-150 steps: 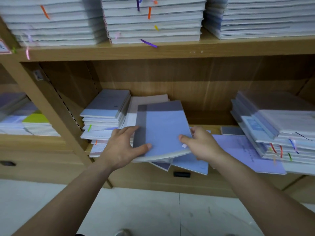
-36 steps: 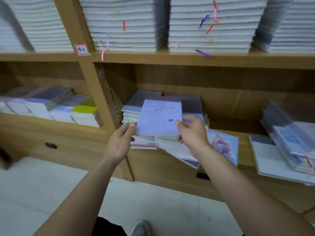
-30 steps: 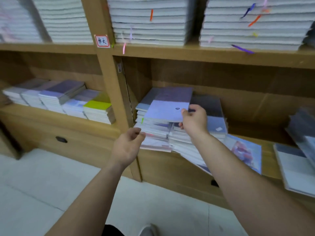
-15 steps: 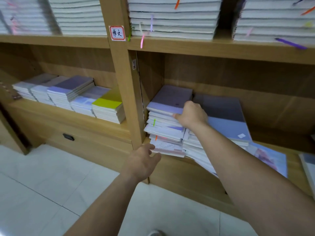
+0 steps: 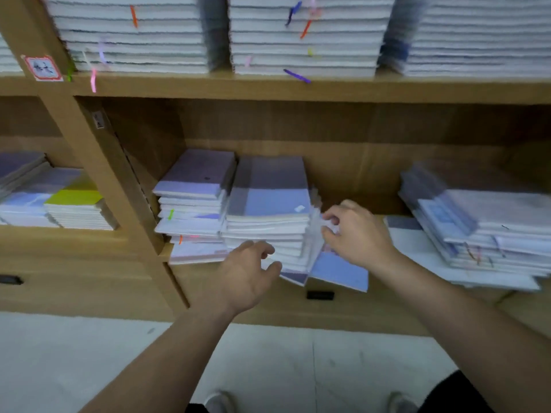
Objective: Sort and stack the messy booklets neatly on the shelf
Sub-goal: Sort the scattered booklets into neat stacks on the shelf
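Two booklet stacks stand side by side on the lower shelf point(image 5: 357, 210): a left stack point(image 5: 195, 177) with a lilac cover on top and a middle stack point(image 5: 269, 190) topped by a blue-and-grey cover. My right hand point(image 5: 356, 234) is at the middle stack's right side, its curled fingers pinching white booklet edges there. My left hand point(image 5: 250, 271) hovers at that stack's front lower edge with loosely curled fingers, holding nothing. A blue booklet point(image 5: 340, 271) juts out askew from under the stack, over the shelf's front edge.
A leaning, uneven pile of booklets point(image 5: 477, 225) fills the shelf's right end. Tall white stacks with coloured tabs point(image 5: 301, 34) sit on the shelf above. A wooden upright point(image 5: 98, 162) separates a left bay holding more stacks, one yellow-green on top point(image 5: 74, 198). White tiled floor lies below.
My right hand left the top of the left stack and moved to the middle stack's right side. My left hand rose to that stack's front. The view swung right.
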